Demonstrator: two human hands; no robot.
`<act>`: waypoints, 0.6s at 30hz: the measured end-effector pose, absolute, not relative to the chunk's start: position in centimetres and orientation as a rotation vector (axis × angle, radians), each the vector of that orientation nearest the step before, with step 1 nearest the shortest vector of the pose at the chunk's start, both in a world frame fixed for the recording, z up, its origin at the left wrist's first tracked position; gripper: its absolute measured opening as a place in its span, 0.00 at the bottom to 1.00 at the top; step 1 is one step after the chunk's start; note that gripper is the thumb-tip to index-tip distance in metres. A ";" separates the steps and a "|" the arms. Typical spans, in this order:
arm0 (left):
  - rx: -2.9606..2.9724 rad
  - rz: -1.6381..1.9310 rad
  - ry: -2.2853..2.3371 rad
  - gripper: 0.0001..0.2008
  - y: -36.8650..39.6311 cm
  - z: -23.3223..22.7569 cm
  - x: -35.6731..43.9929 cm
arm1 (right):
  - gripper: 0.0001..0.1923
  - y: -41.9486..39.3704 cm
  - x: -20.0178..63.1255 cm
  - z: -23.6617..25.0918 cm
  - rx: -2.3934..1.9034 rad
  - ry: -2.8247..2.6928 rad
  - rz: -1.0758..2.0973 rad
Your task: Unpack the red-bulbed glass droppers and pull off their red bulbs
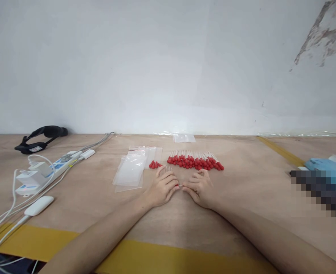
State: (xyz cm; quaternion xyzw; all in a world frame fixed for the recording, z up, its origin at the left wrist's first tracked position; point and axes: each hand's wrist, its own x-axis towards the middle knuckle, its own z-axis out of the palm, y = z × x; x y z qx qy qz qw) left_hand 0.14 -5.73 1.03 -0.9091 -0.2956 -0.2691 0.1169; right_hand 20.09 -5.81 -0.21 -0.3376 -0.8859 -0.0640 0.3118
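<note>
Left grip (164,187), right grip (198,187), stick (180,185) pinched between

- A thin pale stick (181,185), red showing at its left end, held crosswise between the fingertips of left hand (162,189) and right hand (198,189)
- Red-tipped sticks (195,162) bunched beyond, pale shafts pointing away
- Small red pieces (156,164) beside them

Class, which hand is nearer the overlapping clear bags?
Left. The left hand is just right of the overlapping clear bags; the right hand is farther right.
</note>
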 end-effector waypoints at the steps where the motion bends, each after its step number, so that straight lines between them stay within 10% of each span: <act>1: -2.663 -0.785 -0.865 0.09 -5.8 1.0 0.1 | 0.12 -5.8 20.2 -0.2 -0.883 -2.330 -0.206; 18: -2.762 -0.753 -0.895 0.10 -6.0 1.1 -0.4 | 0.06 -5.7 21.4 -0.3 -0.554 -2.131 -0.859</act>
